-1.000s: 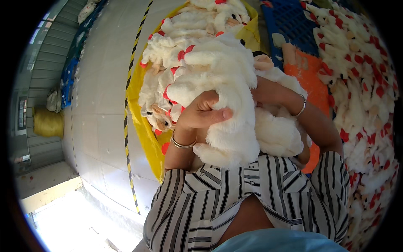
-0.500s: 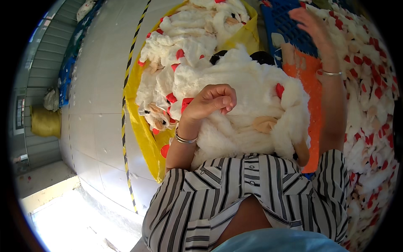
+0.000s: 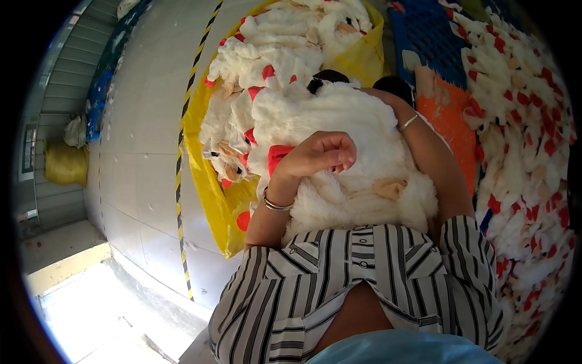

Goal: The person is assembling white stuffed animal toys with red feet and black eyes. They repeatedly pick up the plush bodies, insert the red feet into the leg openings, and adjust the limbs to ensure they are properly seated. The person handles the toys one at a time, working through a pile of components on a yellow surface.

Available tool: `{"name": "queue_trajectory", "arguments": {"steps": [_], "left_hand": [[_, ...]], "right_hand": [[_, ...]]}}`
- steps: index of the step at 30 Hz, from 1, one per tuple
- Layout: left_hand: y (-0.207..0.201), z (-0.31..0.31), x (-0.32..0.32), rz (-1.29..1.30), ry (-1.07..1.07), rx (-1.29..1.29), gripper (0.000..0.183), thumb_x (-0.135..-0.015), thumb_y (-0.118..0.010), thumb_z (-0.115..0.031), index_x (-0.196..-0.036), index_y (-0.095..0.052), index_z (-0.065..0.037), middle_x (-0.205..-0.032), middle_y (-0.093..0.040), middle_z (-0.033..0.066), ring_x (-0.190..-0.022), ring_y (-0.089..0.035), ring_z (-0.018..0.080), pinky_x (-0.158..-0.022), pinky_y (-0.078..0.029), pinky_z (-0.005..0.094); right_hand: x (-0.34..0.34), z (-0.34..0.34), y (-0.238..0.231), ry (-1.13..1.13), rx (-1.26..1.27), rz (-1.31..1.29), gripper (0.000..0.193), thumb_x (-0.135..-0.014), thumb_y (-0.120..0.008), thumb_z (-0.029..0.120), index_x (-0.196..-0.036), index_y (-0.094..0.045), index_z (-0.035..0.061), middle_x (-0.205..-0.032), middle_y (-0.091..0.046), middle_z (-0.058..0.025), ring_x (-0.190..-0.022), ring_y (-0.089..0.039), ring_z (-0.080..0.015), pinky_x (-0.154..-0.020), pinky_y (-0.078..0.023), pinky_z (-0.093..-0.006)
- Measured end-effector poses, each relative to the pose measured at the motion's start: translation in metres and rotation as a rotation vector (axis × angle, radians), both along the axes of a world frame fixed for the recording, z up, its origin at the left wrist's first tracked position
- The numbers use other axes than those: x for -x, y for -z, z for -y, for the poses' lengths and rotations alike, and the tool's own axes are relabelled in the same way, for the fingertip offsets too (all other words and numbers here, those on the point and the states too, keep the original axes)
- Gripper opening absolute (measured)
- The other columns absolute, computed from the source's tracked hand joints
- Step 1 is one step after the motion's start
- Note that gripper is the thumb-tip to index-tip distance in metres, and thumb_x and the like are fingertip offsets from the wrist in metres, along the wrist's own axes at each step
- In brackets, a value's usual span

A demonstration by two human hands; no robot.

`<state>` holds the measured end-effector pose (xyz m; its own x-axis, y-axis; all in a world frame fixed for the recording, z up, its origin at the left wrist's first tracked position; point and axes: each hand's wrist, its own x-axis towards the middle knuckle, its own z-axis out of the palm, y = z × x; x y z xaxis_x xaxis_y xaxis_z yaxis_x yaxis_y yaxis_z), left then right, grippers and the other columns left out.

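Note:
A white plush skin with a tan ear-like patch lies heaped across my lap. Above it is my left hand, its fingers curled in with the thumb against them; whatever they hold, if anything, is hidden. My right hand reaches over the plush skin's far right edge, beside a dark rounded thing. Its fingers are lost behind the fur, so their grip does not show. A red patch of the plush sits by my left wrist.
More white plush skins with red parts fill a yellow sack ahead. At the right are a blue plastic crate, an orange sheet and a large pile of plush skins. Striped tape marks the floor.
My right hand has come down and left from over the blue crate to the plush skin's far edge. My left hand has shifted slightly right and nearer, still curled.

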<state>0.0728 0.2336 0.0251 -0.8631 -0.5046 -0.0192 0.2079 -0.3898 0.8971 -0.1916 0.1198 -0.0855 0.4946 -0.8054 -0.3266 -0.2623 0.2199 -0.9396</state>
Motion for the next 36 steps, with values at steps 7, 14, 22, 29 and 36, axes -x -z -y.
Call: {"name": "queue_trajectory", "arguments": {"steps": [7,14,22,29,36], "left_hand": [[0.003,0.002,0.0,0.078,-0.035,0.036,0.015,-0.095,-0.059,-0.02,-0.09,-0.06,-0.006,-0.08,-0.059,-0.0012,-0.067,-0.051,0.0048,-0.059,-0.04,0.0191],[-0.01,0.009,0.009,0.189,-0.09,0.076,0.009,-0.096,-0.056,-0.012,-0.093,-0.06,-0.004,-0.084,-0.06,-0.0005,-0.073,-0.053,0.0061,-0.065,-0.044,0.0203],[-0.042,0.066,0.032,0.247,-0.16,0.461,0.012,-0.096,-0.057,-0.014,-0.097,-0.06,-0.002,-0.085,-0.06,-0.0023,-0.077,-0.051,0.0054,-0.071,-0.045,0.021],[-0.008,0.132,0.079,0.541,-0.292,0.706,0.029,-0.089,-0.061,-0.028,-0.097,-0.063,0.0,-0.084,-0.064,0.0053,-0.078,-0.057,0.0143,-0.07,-0.045,0.0289],[0.015,0.128,0.009,1.162,-0.125,1.069,0.046,-0.087,-0.056,-0.047,-0.095,-0.064,-0.002,-0.089,-0.067,0.0174,-0.092,-0.063,0.0358,-0.077,-0.048,0.0442]], "right_hand": [[-0.003,-0.082,-0.155,0.55,0.517,-0.102,0.026,-0.086,-0.072,0.019,-0.103,-0.065,0.0012,-0.094,-0.069,-0.0056,-0.081,-0.061,-0.0081,-0.072,-0.049,-0.0247],[0.051,-0.132,-0.137,0.607,0.724,-0.555,0.024,-0.09,-0.065,0.021,-0.093,-0.059,-0.0029,-0.083,-0.065,-0.016,-0.074,-0.063,-0.0201,-0.067,-0.048,-0.0312],[0.066,-0.089,-0.161,0.408,0.736,-0.854,0.04,-0.087,-0.066,0.032,-0.109,-0.06,-0.0004,-0.106,-0.063,-0.0196,-0.094,-0.062,-0.0348,-0.079,-0.049,-0.0374],[0.007,-0.022,-0.095,0.126,0.716,-0.78,0.039,-0.092,-0.056,0.039,-0.107,-0.063,0.0029,-0.095,-0.067,-0.0189,-0.09,-0.064,-0.0357,-0.078,-0.05,-0.0432],[0.021,-0.085,-0.104,-0.009,0.53,-0.829,0.054,-0.096,-0.046,0.05,-0.08,-0.066,0.003,-0.076,-0.065,-0.019,-0.074,-0.063,-0.0373,-0.068,-0.049,-0.0454]]}}
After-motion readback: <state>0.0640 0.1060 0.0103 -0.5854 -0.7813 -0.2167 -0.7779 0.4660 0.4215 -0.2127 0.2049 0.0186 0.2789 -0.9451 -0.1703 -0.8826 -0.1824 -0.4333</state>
